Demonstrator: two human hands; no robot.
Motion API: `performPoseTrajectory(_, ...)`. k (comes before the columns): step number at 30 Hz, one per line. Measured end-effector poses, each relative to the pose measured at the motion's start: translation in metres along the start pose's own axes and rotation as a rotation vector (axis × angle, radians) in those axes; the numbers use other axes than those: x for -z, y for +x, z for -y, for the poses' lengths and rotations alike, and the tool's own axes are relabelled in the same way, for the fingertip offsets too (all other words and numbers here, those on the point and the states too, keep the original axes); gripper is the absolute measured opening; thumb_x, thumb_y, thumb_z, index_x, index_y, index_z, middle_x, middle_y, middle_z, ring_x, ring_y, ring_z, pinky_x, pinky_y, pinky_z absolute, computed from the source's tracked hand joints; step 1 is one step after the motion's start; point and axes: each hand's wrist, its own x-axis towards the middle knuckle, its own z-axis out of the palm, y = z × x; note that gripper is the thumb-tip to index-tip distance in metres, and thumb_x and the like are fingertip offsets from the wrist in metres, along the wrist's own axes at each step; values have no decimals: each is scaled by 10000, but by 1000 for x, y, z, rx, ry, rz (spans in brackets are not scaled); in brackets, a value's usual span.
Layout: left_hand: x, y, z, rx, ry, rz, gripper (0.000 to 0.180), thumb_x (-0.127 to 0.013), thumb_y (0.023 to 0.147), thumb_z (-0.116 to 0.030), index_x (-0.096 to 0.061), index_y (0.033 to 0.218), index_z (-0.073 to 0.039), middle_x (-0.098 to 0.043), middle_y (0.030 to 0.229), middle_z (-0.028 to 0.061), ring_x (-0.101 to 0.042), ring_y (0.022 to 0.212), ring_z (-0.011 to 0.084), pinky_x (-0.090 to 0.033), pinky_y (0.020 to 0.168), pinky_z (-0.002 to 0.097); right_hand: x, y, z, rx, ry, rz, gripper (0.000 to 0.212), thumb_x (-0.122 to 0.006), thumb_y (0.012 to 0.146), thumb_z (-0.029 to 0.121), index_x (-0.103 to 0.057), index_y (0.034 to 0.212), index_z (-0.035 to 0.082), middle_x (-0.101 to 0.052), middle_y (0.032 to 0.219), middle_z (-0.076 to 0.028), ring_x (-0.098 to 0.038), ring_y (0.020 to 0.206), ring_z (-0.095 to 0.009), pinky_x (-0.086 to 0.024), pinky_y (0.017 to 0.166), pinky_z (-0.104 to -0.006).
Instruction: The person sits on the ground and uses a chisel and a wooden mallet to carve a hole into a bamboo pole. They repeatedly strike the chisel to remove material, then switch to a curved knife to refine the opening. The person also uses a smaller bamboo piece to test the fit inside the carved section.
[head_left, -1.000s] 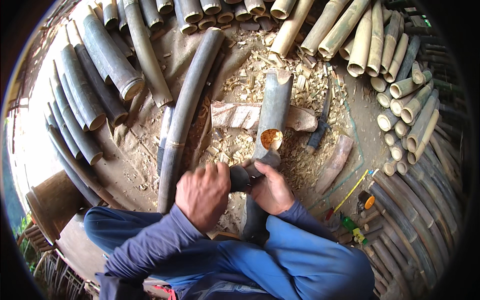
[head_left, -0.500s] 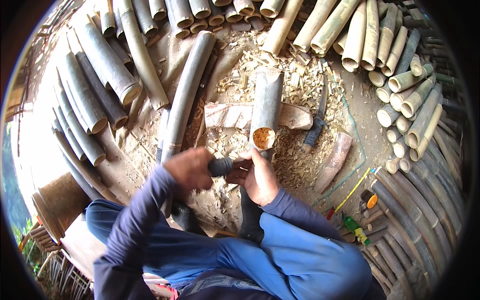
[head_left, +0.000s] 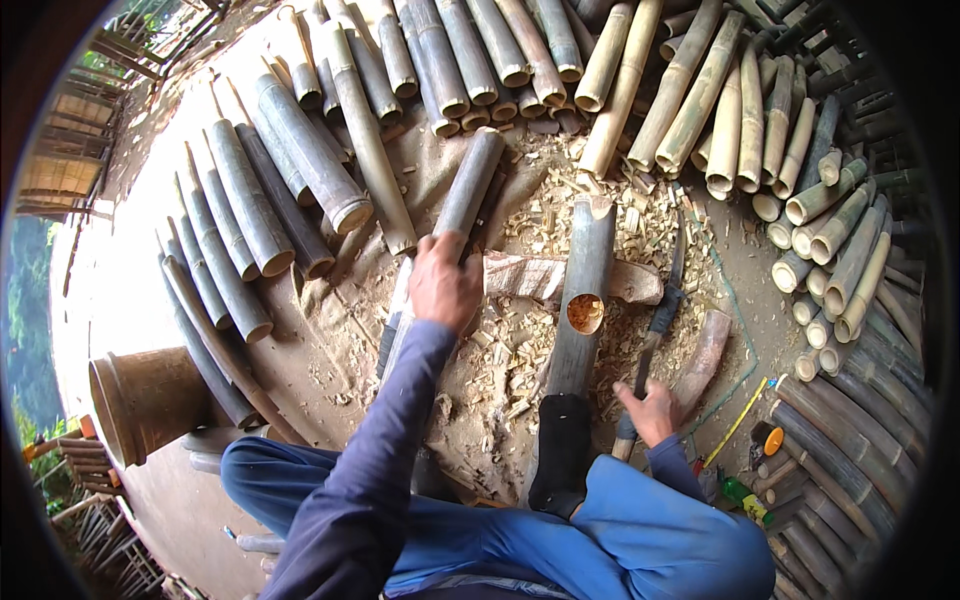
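My left hand (head_left: 447,283) reaches forward, its fingers closed round a long grey bamboo tube (head_left: 470,190) that lies slantwise. At the lower right, my right hand (head_left: 655,412) has thumb and fingers apart beside a knife (head_left: 626,436) with a dark-wrapped handle and dark blade; whether it touches the knife is hard to tell. Between the hands, a bamboo piece (head_left: 590,245) rests across a wooden block (head_left: 525,278). An opening cut in its upper side shows an orange-brown inside. Its near end meets my dark-covered foot (head_left: 562,450). A second knife (head_left: 667,308) lies beyond my right hand.
Pale wood chips (head_left: 500,375) litter the ground. Bamboo tubes (head_left: 240,205) lie in rows at left and back, with a stack of cut tubes (head_left: 835,240) at right. A curved wood piece (head_left: 705,350), a yellow tape (head_left: 735,422) and a green bottle (head_left: 747,498) lie at right.
My left hand has left the dark-handled tool and moved forward onto the bamboo tube. My right hand has shifted right, beside a knife. The whole view has shifted.
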Motion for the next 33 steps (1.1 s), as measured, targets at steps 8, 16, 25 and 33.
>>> performPoseTrajectory(8, -113, 98, -12, -59, 383, 19, 358, -535, 899, -136, -521, 1225, 12, -492, 1319, 187, -578, 1106, 338, -496, 899, 439, -78, -17, -44, -62, -248, 47, 589, -727, 802, 542, -632, 1133, 64, -665, 1113, -233, -640, 1019, -439, -483, 870, -536)
performPoseTrajectory(16, -116, 121, -16, -31, 455, 80, 272, -515, 929, -152, -573, 1155, -13, -643, 1105, 170, -621, 1075, 317, -497, 907, 436, -7, 22, -92, -221, -83, -566, 596, -757, 829, 340, -441, 1254, 67, -545, 1150, -191, -580, 1059, -381, -496, 840, -492)
performPoseTrajectory(25, -1, 116, -15, 70, -1169, 130, 357, -617, 953, -95, -580, 1303, -32, -679, 1051, 128, -687, 867, 201, -600, 730, 343, -11, 48, -117, -457, 109, -355, 1008, -831, 735, 307, -218, 1505, 87, -485, 1389, -275, -478, 1271, -455, -460, 979, -508)
performPoseTrajectory(33, 8, 52, -113, 122, -1437, 468, 304, -496, 1018, -263, -592, 1177, -22, -648, 893, 45, -596, 688, 142, -498, 580, 284, -19, 40, -149, -351, 938, -483, 901, -786, 738, 281, -335, 1474, 20, -505, 1395, -202, -499, 1281, -310, -407, 1043, -397)
